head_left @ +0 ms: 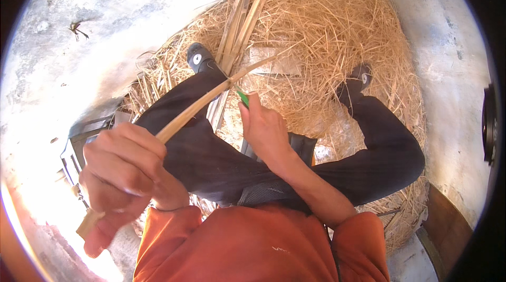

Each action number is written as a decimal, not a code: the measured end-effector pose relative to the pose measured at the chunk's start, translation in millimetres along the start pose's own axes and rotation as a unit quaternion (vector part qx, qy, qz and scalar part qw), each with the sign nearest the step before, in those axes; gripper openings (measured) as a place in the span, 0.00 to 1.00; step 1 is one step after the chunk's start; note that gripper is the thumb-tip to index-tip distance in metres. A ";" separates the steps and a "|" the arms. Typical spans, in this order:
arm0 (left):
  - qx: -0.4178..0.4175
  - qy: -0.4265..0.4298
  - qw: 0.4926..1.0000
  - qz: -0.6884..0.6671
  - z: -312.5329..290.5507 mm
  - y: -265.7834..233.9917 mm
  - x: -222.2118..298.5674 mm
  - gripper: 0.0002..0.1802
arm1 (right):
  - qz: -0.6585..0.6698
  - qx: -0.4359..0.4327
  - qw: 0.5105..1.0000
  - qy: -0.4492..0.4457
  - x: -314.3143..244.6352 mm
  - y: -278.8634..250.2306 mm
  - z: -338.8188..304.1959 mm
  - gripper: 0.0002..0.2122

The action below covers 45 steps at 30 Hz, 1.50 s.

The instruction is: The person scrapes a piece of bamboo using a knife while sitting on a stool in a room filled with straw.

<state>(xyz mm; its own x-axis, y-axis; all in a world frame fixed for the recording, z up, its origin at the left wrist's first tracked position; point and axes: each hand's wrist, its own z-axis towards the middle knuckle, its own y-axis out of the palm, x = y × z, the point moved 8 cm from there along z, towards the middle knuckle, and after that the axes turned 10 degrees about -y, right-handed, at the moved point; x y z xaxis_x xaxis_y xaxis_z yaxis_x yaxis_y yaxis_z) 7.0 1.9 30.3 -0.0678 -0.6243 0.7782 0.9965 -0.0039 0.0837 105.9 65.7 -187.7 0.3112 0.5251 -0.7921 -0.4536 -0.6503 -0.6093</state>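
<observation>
Left of the wood strip point(192, 116) there is a big pale wall point(121, 29), with some room between the two, so a wide swing that way might bump it. The left hand point(124, 166) has its fingers wrapped around the near end of the strip, and a short stub pokes out behind them. If that grip gets loose, the strip could twist or slip. The strip slants up and away, over the left leg point(195, 161), so a slip of something sharp might hurt that leg. A dark shoe point(199, 55) is left of the strip's far half, and long slats point(240, 24) lie beyond it and could get in its way. Just right of the strip, the right hand point(266, 129) has its fingers closed on a small green tool point(242, 96). Its tip seems to touch the strip, but it is too small to be sure. If the tool skids, it could jump off the strip's thin edge. Right of the strip's far tip, loose straw point(342, 24) spreads low, leaving open air above for moving.
</observation>
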 end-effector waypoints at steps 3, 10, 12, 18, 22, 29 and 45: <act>0.059 0.011 0.998 0.019 -7.7 -11.0 3.9 0.36 | -0.053 -0.012 0.999 0.005 2.5 1.2 6.5 0.10; 0.009 0.021 1.000 0.013 -3.6 5.8 4.9 0.38 | -0.046 0.004 0.998 0.051 39.3 -0.2 15.0 0.11; 0.016 0.030 0.999 0.017 -2.3 3.7 4.6 0.39 | -0.033 -0.023 0.998 0.058 33.9 -3.6 13.7 0.11; 0.003 0.041 0.999 -0.002 -1.1 9.2 1.7 0.39 | 0.067 -0.013 0.998 0.003 -41.3 -33.7 -11.5 0.10; -0.069 0.010 0.997 0.023 8.0 30.2 1.3 0.25 | -0.001 -0.022 0.998 0.057 8.9 -9.1 -16.9 0.11; -0.007 0.033 0.999 0.010 2.4 21.2 3.7 0.33 | -0.045 -0.044 0.997 0.055 13.8 -13.9 0.1 0.11; 0.112 0.029 0.993 0.007 -12.6 -6.4 3.8 0.40 | 0.082 -0.052 0.990 0.102 39.9 -22.5 -7.2 0.17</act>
<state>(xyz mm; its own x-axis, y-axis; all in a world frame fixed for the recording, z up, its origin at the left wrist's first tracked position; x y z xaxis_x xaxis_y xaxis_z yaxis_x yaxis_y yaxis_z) 1.1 -10.2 24.9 -0.0454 -0.6669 0.7437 0.9610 0.1742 0.2148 134.5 97.4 -205.9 0.4077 0.2930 -0.8648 -0.4265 -0.7764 -0.4641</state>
